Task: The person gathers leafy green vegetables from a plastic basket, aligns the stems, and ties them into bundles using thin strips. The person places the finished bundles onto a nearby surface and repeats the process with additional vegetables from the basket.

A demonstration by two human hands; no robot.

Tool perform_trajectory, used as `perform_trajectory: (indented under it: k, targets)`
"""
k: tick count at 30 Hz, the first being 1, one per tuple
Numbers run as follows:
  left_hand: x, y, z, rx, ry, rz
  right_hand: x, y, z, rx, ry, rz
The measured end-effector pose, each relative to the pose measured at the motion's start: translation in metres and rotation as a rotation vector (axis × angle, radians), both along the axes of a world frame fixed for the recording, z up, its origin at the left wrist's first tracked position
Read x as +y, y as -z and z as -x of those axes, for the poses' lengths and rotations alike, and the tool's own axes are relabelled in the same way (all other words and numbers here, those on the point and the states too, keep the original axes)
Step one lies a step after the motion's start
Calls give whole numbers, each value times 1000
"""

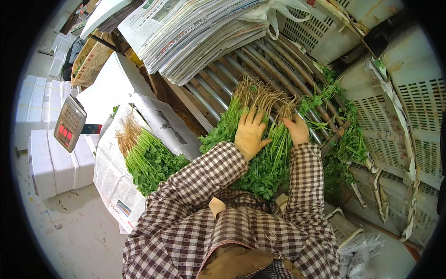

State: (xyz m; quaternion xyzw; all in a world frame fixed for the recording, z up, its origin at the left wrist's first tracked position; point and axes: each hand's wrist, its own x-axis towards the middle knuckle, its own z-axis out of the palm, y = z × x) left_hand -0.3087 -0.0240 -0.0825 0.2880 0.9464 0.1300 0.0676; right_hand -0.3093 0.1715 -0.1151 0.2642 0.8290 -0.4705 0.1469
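Observation:
Bunches of leafy green herbs with long roots (pixel 259 92), probably coriander, lie on a rack of metal bars (pixel 212 82) in front of me. My left hand (pixel 250 134) rests with spread fingers on the stems just below the roots. To its right, my right hand (pixel 297 129) touches the stems of the right-hand bunch, its thumb and fingers by the roots; whether it grips them I cannot tell. Another herb bunch (pixel 150 158) lies on newspaper sheets (pixel 115 185) to the left, its roots towards the upper left.
A thick newspaper stack (pixel 205 38) with a white plastic bag (pixel 285 10) stands beyond the rack. Slotted plastic crates (pixel 379 122) line the right, with loose greens (pixel 352 132) beside them. A scale display (pixel 69 122) and white foam boxes (pixel 62 164) are at the left.

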Motion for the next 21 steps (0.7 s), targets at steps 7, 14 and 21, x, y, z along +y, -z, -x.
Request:
perform_trajectory:
  k: [7, 14, 21]
  targets:
    - [19, -2, -7, -74, 40, 314, 3, 24, -5, 41, 208, 389]
    - [-6, 6, -7, -79, -36, 106, 19, -6, -13, -164, 123, 27]
    - [-13, 15, -9, -69, -83, -17, -43, -18, 25, -145, -207, -88]
